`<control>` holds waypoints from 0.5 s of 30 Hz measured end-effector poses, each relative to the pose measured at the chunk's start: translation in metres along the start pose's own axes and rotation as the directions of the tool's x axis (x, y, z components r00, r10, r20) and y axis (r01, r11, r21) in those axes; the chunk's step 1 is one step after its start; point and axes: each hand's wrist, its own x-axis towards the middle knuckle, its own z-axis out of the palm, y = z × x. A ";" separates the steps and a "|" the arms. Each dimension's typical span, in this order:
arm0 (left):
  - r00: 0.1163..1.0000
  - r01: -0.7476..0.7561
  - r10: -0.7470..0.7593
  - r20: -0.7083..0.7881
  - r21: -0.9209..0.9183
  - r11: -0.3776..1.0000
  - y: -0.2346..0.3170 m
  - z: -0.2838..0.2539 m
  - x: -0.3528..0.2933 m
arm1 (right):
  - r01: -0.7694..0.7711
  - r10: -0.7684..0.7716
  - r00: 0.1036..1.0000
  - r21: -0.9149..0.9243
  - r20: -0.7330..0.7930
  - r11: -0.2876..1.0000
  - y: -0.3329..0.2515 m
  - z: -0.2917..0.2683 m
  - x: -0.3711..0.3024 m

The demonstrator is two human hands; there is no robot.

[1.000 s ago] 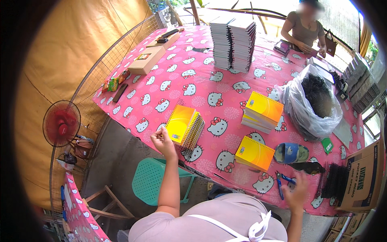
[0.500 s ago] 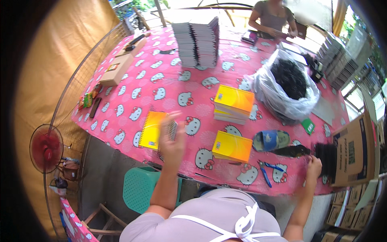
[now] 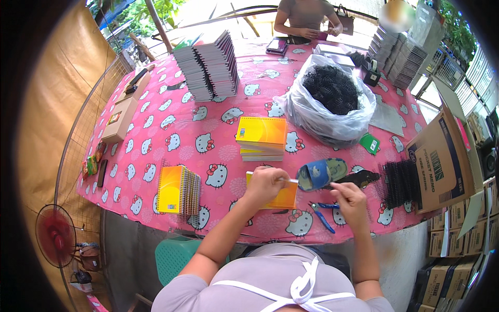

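My left hand (image 3: 266, 185) is closed over a yellow-orange notepad (image 3: 285, 197), its fingertips pinching the pad's far, white edge. To the right, my right hand (image 3: 351, 203) has thumb and fingers pressed together; what they hold, if anything, is too small to make out. Blue-handled pliers (image 3: 323, 216) lie just left of it. Beyond the fingers rests a blue slipper (image 3: 322, 174), beside a dark flat piece (image 3: 358, 179). At the left stands a stack of spiral-bound yellow notepads (image 3: 176, 190). Another yellow notepad stack (image 3: 261, 136) sits farther back.
A plastic bag (image 3: 332, 127) of black coils stands behind the slipper. Black spiral coils (image 3: 399, 184) lie by an open cardboard box (image 3: 442, 161) on the right. Tall notebook stacks (image 3: 208, 67) rise at the back. A co-worker (image 3: 306, 21) is across the table.
My left hand has left the spiral-bound notepads and moved right onto the unbound pad. My right hand has come left from the black coils toward the pliers. The head view has shifted.
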 end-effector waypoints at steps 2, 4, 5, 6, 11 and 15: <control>0.993 -0.112 0.113 -0.035 0.015 0.994 0.012 -0.006 -0.015 | 0.051 -0.051 0.999 0.103 -0.001 0.993 -0.013 0.020 0.004; 0.977 -0.175 0.183 -0.106 0.079 0.981 0.018 -0.006 -0.024 | 0.021 -0.029 0.998 0.137 0.056 0.990 -0.022 0.031 0.009; 0.965 -0.207 0.222 -0.143 0.112 0.972 0.020 -0.006 -0.027 | 0.010 -0.022 0.996 0.151 0.082 0.988 -0.025 0.034 0.012; 0.961 -0.201 0.219 -0.170 0.116 0.973 0.023 -0.005 -0.030 | 0.032 -0.044 0.994 0.128 0.097 0.991 -0.027 0.035 0.014; 0.952 -0.218 0.232 -0.198 0.093 0.972 0.029 -0.008 -0.037 | 0.057 -0.076 0.987 0.132 0.142 0.990 -0.028 0.042 0.018; 0.958 -0.205 0.221 -0.181 0.104 0.973 0.027 -0.007 -0.035 | 0.117 -0.134 0.980 0.111 0.151 0.987 -0.035 0.041 0.025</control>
